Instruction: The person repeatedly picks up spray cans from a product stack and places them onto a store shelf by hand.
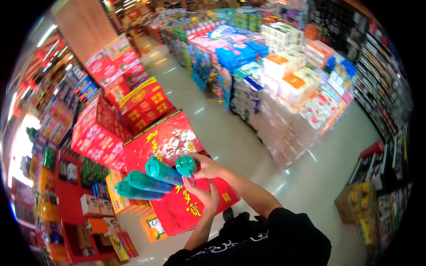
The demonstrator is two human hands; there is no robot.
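Several bottles with teal lids stand in a slanting row on a stack of red cartons (213, 197). My right hand (206, 167) is closed around the rightmost bottle (185, 165), its fingers curled behind the lid. Below it, my left hand (203, 194) has its fingertips against the lower part of that same bottle, with the thumb held apart. The bottle's body is mostly hidden beneath its lid and my fingers. Just left stands another bottle (160, 170) with a blue body. Two more bottles, a middle one (148, 181) and a leftmost one (137, 191), lean outward in the wide view.
Red drink cartons (100, 133) are piled at the left, beside red shelving (69, 201) with boxed goods. Across the tiled aisle (191, 95) stands a large pallet of wrapped tissue packs (288, 128). Stocked racks (381, 75) line the right side.
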